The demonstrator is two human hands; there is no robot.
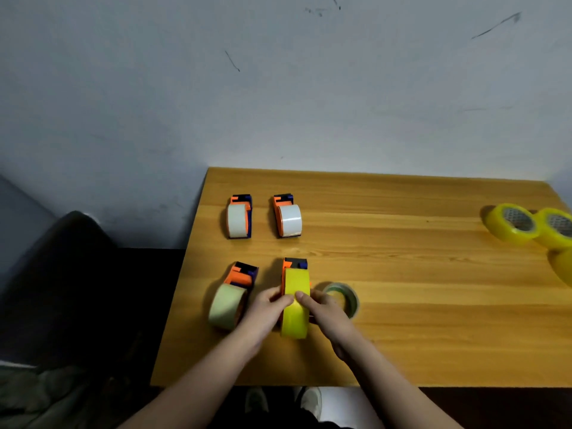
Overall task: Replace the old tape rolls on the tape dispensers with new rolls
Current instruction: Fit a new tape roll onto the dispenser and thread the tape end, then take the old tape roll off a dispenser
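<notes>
Hands meet over the near-right tape dispenser (295, 264) in the single head view, on a wooden table (402, 305) set against a pale wall (278, 88). A bright yellow tape roll (295, 308) sits mounted in that orange-and-blue dispenser, standing on edge and running from the dispenser head toward the near table edge. The left hand (268, 308) grips the roll's left side, its fingers curled against the face, with the thumb on the top surface; the right hand (325, 309) holds the right side, its thumb tip pressed on the tape surface just beside the left thumb. Whether a loose tape end is pinched between the thumbs is too small to tell, and the right fingers behind the roll are hidden. Just right of the right hand lies a nearly spent roll (343, 297), greenish and translucent, partly covered by the knuckles. Left of the hands is a second dispenser (243, 274) carrying a pale cream roll (227, 306), its lower right edge covered by the left wrist. Farther back stand two more dispensers, the far-left one (240, 216) and the far-right one (287, 215), each loaded with a whitish roll. At the far right, spare yellow rolls (513, 224) cluster together, and the frame edge cuts off the rightmost ones. A dark chair back (77, 258) sits left of the table, and shoes (311, 399) show dimly below the near edge.
</notes>
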